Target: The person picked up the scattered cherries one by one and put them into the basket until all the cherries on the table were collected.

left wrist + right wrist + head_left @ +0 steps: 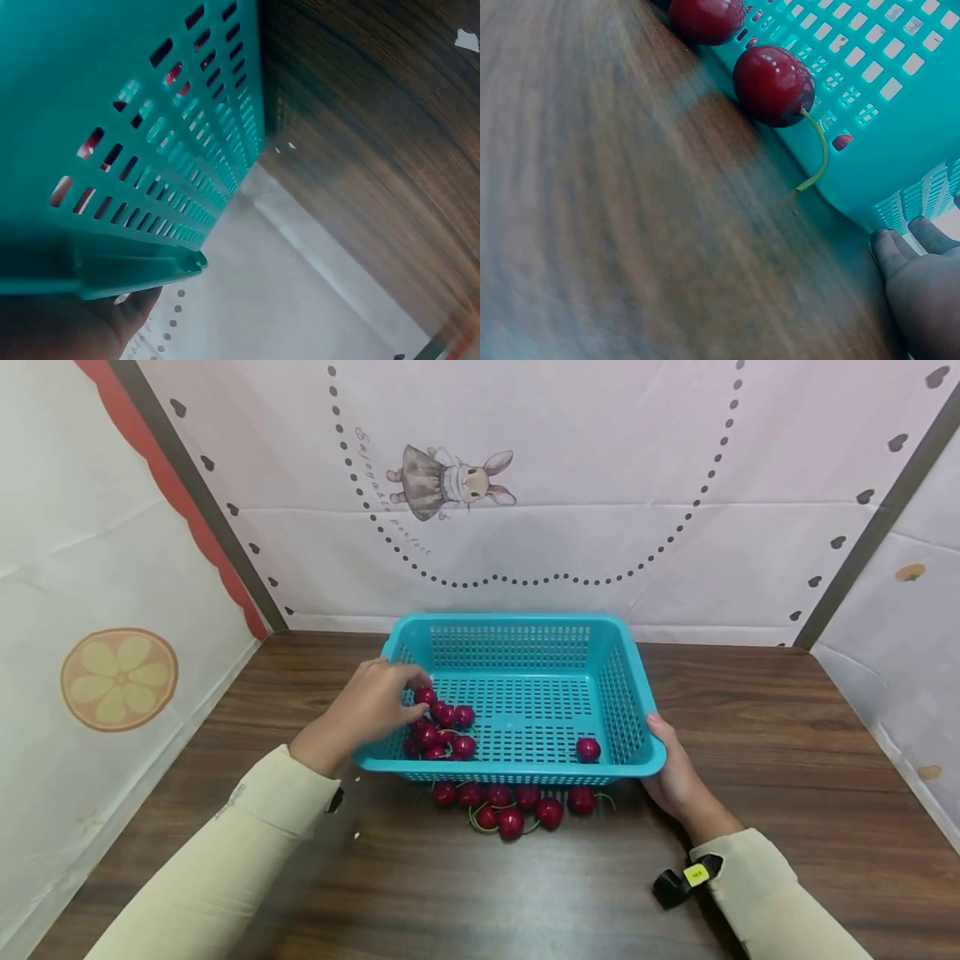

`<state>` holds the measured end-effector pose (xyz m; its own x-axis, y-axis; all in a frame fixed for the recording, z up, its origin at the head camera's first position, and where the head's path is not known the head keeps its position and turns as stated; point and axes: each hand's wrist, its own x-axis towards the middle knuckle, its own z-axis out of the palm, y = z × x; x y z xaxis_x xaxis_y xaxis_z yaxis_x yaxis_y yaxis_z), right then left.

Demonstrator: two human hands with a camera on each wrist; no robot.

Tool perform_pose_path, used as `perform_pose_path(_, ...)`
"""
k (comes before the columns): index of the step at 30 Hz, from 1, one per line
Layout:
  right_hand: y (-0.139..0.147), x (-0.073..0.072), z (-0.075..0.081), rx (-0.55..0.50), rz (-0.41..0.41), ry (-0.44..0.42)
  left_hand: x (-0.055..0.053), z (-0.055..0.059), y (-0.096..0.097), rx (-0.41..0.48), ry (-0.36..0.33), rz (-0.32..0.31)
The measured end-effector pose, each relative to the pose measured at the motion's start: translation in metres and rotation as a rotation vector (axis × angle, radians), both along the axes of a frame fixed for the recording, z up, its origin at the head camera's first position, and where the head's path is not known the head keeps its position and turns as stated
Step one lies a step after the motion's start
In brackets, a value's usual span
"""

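Wood-grain table [480, 902], hands [371, 702] at turquoise basket [510, 769], cherries [464, 747] inside

Cherries [465, 747] in bskt [510, 769], others [512, 823] in frt

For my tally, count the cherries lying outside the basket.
8 cherries lie on the table in front of the blue basket: five in a row along its near side, three just nearer the viewer. The basket could hide more.
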<state>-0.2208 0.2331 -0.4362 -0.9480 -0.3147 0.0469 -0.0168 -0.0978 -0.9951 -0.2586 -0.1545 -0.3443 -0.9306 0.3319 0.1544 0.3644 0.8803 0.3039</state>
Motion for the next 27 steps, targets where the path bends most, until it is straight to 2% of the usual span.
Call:
perform_pose_path(7,-0.002,0.001,0.000,-0.002,-0.003,0.015,-0.006,-0.003,-0.002,-0.069,-0.063,-0.023)
perform_pose_path(27,-0.002,0.001,-0.001,0.003,-0.003,0.025,-0.003,-0.015,0.001,-0.171,-0.010,-0.034)
